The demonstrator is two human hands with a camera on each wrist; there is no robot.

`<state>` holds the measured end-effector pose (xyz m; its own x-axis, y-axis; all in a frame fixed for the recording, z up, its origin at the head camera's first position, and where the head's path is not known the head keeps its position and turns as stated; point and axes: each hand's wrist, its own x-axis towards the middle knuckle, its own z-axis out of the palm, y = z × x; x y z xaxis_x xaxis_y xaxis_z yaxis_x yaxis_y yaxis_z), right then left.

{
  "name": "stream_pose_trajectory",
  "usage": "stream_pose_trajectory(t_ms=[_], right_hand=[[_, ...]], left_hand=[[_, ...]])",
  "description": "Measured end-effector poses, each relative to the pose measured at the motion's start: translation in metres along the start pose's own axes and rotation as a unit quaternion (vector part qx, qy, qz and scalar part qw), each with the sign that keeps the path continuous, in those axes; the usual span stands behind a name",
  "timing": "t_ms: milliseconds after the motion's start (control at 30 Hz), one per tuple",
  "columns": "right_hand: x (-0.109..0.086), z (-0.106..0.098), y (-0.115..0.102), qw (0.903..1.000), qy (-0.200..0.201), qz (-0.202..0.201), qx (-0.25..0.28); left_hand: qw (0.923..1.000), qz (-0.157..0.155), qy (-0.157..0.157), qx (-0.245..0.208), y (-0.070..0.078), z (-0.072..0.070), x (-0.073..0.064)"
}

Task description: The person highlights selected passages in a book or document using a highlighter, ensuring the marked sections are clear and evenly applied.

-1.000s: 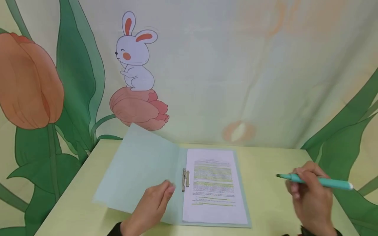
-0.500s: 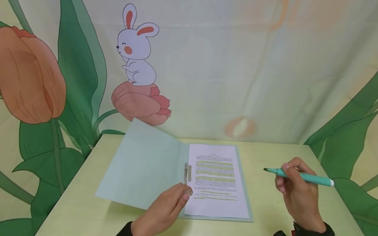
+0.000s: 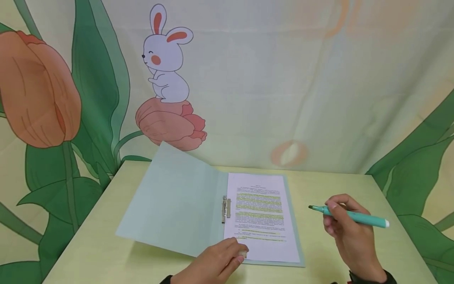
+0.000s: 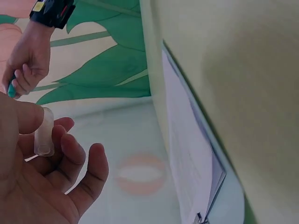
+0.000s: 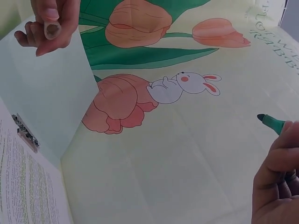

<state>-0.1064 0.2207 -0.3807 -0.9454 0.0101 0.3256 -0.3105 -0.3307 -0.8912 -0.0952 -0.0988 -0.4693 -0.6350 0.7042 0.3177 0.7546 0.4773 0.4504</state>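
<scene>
A teal highlighter is pinched in my right hand, its dark tip bare and aimed left, above the table to the right of the folder. Between the thumb and fingers of my left hand is a small translucent cap, best seen in the left wrist view. That hand overlaps the lower left corner of the printed sheets in the head view. Yellow highlighting crosses several lines of the top sheet. The sheets lie in an open pale blue folder, its cover tilted up on the left.
A metal clip sits along the folder's spine at the sheets' left edge. The pale yellow table ends at a backdrop printed with tulips and a rabbit.
My left hand has moved right and down, from over the cover to the sheets' lower left corner. My right hand has shifted left with the highlighter. The head view has tilted slightly down.
</scene>
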Motion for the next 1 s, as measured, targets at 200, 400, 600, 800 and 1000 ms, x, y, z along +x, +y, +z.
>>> stream_pose_trajectory(t_ms=[200,400,600,800,1000], right_hand=[[0.000,0.005,-0.004,0.9985,-0.024,0.023,-0.044],[-0.001,0.008,-0.001,0.9964,-0.044,0.022,-0.070],[-0.002,0.007,0.004,0.9948,-0.058,0.005,-0.084],[-0.004,0.008,0.007,0.9941,-0.055,0.012,-0.093],[-0.005,0.007,0.011,0.9932,-0.070,0.013,-0.092]], left_hand=[[0.9967,0.044,-0.066,0.013,0.000,0.017,0.004],[0.9897,0.120,-0.077,0.020,0.000,0.033,0.006],[0.9846,0.122,-0.120,0.035,0.003,0.042,0.008],[0.9799,0.103,-0.166,0.043,0.007,0.049,0.013],[0.9693,0.136,-0.179,0.100,0.003,0.058,0.017]])
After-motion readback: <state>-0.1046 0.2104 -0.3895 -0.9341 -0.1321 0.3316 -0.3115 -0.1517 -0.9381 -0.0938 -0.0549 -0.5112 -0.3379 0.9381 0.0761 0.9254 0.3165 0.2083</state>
